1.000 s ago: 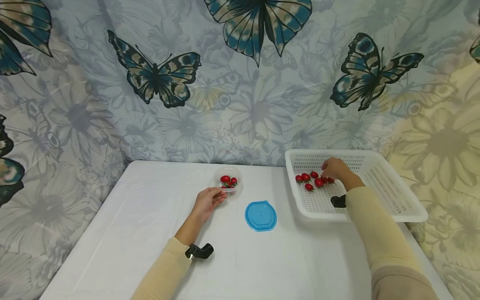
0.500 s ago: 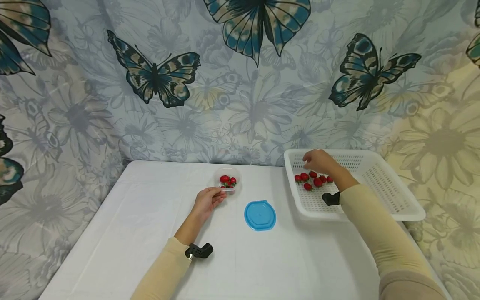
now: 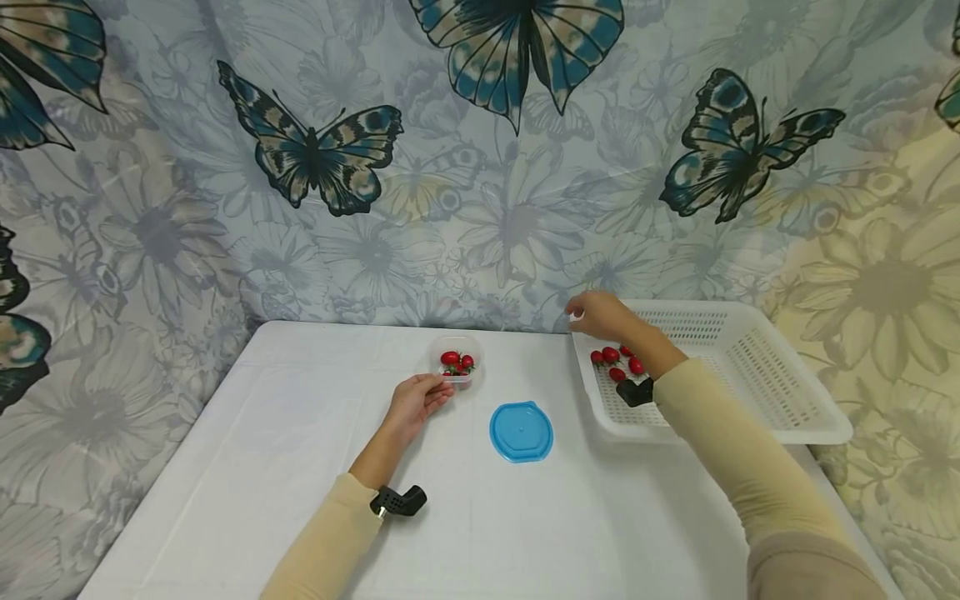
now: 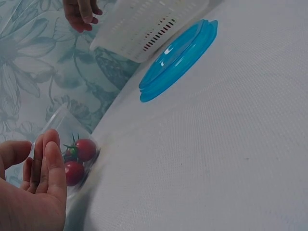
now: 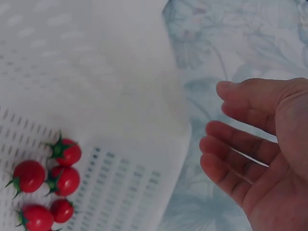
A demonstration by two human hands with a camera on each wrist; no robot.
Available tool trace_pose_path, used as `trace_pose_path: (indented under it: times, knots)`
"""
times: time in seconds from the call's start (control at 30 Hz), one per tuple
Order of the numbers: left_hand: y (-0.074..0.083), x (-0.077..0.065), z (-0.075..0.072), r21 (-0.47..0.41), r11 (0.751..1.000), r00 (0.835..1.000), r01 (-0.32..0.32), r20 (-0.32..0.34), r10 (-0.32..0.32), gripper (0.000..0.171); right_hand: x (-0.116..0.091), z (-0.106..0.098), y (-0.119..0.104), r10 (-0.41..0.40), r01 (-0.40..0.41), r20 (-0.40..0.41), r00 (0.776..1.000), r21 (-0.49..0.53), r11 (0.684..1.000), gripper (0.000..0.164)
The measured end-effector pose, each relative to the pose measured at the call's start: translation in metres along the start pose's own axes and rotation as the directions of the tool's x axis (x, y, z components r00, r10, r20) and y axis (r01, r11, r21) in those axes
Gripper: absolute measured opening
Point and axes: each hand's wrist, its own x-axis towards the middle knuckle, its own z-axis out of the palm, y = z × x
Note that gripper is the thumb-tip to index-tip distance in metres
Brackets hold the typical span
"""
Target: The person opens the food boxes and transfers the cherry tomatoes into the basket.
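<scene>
My left hand [image 3: 412,404] pinches the near rim of a small clear plastic container [image 4: 60,118], thumb on one side and fingers along the wall. Inside it sit several red cherry tomatoes [image 3: 450,358] with green stems. My right hand [image 3: 607,321] hovers over the left back corner of a white perforated basket [image 5: 130,110]. In the right wrist view its fingers [image 5: 231,149] are loosely bent and the thumb is apart from them; nothing shows in its grasp. More cherry tomatoes [image 5: 65,180] lie on the basket floor, some hidden behind the right wrist in the head view.
A blue lid [image 3: 521,432] lies flat on the white table [image 3: 247,467], between the container and the basket. Behind the table hangs a cloth [image 3: 517,225] printed with flowers and butterflies. Each wrist wears a black camera mount.
My right hand has moved left from over the tomatoes to the basket's left back corner. My left hand has stayed at the container.
</scene>
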Motion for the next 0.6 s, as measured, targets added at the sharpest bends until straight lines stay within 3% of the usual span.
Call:
trace_pose_path:
  times: [0.17, 0.6]
  knots:
    - [0.001, -0.001, 0.000, 0.005, 1.000, 1.000, 0.004, 0.002, -0.004, 0.019, 0.009, 0.004, -0.020, -0.058, 0.058, -0.015, 0.998, -0.003, 0.998, 0.031]
    - [0.000, 0.001, 0.001, -0.007, 1.000, 1.000, 0.005, -0.014, -0.005, 0.013, 0.030, 0.018, -0.062, -0.106, 0.106, 0.023, 0.994, 0.006, 0.994, 0.033]
